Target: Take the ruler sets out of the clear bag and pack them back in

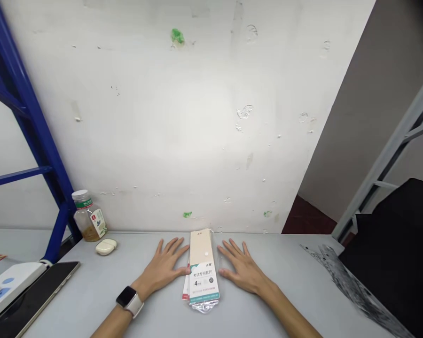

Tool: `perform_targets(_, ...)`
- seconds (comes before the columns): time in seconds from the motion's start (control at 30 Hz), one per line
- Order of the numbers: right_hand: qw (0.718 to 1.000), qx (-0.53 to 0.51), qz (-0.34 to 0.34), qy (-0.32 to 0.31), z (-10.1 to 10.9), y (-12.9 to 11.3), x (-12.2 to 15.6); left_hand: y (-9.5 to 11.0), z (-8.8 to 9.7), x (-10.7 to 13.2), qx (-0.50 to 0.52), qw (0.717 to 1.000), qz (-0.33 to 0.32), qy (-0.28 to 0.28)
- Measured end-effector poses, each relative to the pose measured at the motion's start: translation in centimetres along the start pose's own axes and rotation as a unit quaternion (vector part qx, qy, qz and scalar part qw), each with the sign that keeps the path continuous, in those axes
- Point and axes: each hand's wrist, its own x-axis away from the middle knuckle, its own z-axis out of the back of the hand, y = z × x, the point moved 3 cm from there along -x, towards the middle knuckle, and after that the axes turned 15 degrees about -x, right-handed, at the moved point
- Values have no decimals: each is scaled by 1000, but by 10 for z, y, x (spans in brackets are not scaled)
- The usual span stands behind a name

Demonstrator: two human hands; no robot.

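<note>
The left hand and the right hand are laid flat on the grey tabletop, with the fingers spread wide and nothing gripped. A packaged exam ruler set is lying lengthwise between them, touched or nearly touched by the left thumb, with the right thumb just beside it (its crimped plastic end is turned toward the person). The set is judged light and fairly stiff, but the sleeve may prove slippery, so it is best taken by its long edges. A glass jar is stood well to the left.
</note>
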Motion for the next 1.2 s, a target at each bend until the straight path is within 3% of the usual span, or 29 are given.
perform_targets(0.9, 1000, -5, -5, 25, 0, -5, 4, 11, 3, 7, -6, 997, -59, 44)
perform_targets(1.2, 1000, -22, -5, 13, 1, -4, 3, 7, -4, 4, -16, 997, -44, 56)
